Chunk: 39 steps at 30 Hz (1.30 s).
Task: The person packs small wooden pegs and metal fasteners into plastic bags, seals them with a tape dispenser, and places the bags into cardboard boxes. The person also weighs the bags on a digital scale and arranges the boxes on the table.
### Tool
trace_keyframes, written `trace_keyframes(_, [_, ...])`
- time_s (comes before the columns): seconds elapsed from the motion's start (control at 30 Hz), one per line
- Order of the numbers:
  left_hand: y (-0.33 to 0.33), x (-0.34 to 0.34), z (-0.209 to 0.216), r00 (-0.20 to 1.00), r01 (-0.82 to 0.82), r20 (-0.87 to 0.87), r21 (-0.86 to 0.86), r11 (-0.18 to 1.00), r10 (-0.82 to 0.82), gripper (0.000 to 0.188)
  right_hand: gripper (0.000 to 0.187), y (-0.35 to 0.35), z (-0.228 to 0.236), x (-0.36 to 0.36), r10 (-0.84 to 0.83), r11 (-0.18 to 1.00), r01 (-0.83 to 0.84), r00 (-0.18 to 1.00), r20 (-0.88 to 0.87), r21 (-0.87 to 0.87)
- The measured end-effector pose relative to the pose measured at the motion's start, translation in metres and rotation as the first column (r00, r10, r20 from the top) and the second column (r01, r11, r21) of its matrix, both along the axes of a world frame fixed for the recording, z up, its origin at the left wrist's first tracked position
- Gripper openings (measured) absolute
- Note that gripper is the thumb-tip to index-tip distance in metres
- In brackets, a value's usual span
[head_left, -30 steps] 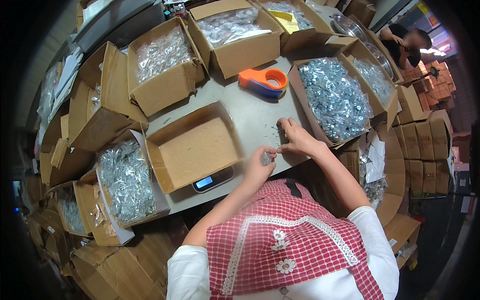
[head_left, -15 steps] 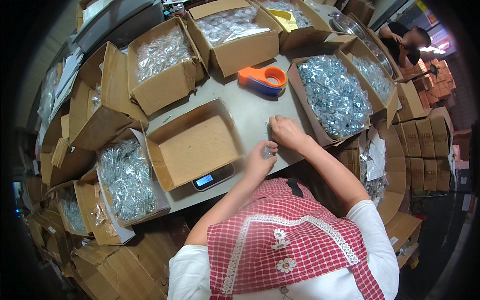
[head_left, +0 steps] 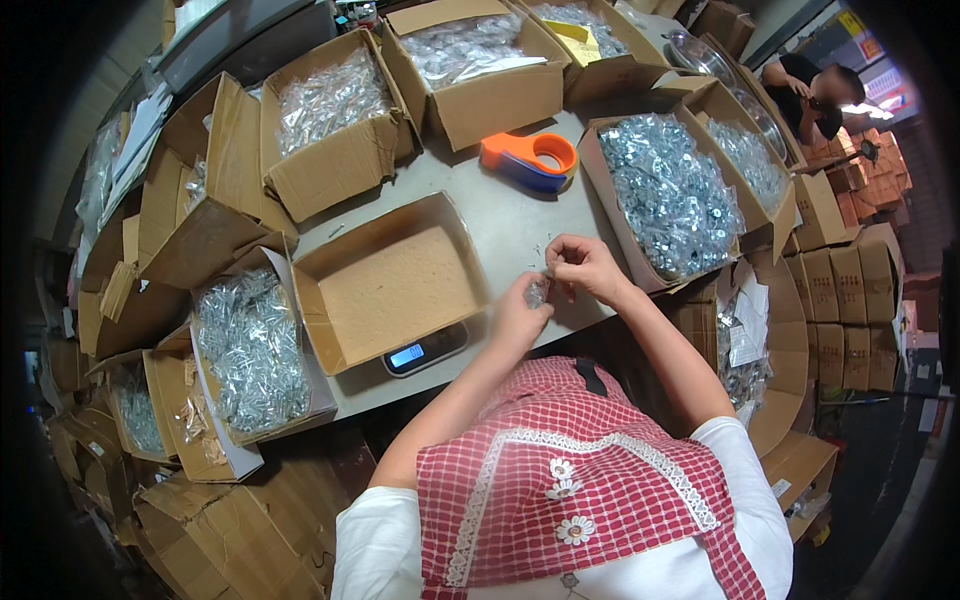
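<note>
My left hand (head_left: 520,312) is closed round a small clear plastic bag (head_left: 538,293) that looks to hold small metal pieces. Just above and to the right of it, my right hand (head_left: 590,268) has its thumb and fingers pinched together close to the bag; whatever sits in that pinch is too small to make out. A few tiny metal screws (head_left: 537,248) lie on the table beyond my hands. To the left, an open cardboard tray (head_left: 390,280) with nothing in it rests on a digital scale (head_left: 428,352) whose display is lit.
An orange and blue tape dispenser (head_left: 530,163) lies on the grey table (head_left: 500,225). Around it stand cardboard boxes of bagged hardware: bagged nuts or washers (head_left: 665,195) at right, bagged screws (head_left: 250,350) at left, more behind. Another person (head_left: 808,90) is at the far right.
My right hand has lifted from the tabletop screws and come back toward the bag, its fingers now pinched beside it. My left hand stays on the bag, turned slightly.
</note>
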<state>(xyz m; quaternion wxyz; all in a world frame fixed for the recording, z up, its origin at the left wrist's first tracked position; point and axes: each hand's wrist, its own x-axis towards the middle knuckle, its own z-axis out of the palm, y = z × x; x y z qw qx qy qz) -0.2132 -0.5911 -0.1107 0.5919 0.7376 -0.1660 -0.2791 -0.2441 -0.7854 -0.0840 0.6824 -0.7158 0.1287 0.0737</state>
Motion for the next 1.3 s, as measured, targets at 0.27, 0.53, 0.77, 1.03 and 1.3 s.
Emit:
trace_keyframes(0.27, [0.0, 0.0, -0.001, 0.999, 0.025, -0.039, -0.033, 0.999, -0.026, 0.037, 0.019, 0.012, 0.016, -0.008, 0.06, 0.997, -0.059, 0.998, 0.005, -0.05])
trace_keyframes(0.53, [0.0, -0.002, 0.005, 0.997, 0.003, -0.075, -0.085, 0.996, -0.009, 0.039, 0.021, 0.011, 0.025, -0.012, 0.1, 0.987, -0.094, 0.994, 0.041, -0.129])
trace_keyframes(0.77, [-0.001, 0.0, -0.006, 1.0, 0.008, -0.023, -0.002, 1.0, -0.008, 0.043, 0.021, 0.015, 0.028, -0.011, 0.176, 0.88, -0.082, 0.972, 0.159, -0.469])
trace_keyframes(1.03, [-0.002, 0.0, -0.005, 1.0, -0.006, -0.03, 0.033, 0.999, 0.007, 0.046, 0.014, 0.026, 0.036, -0.015, 0.347, 0.679, -0.028, 0.892, 0.288, -0.733])
trace_keyframes(1.3, [-0.002, 0.001, -0.012, 0.999, 0.0, -0.034, -0.046, 0.999, -0.002, 0.041, 0.017, 0.03, 0.046, -0.017, 0.397, 0.644, -0.066, 0.88, 0.259, -0.762])
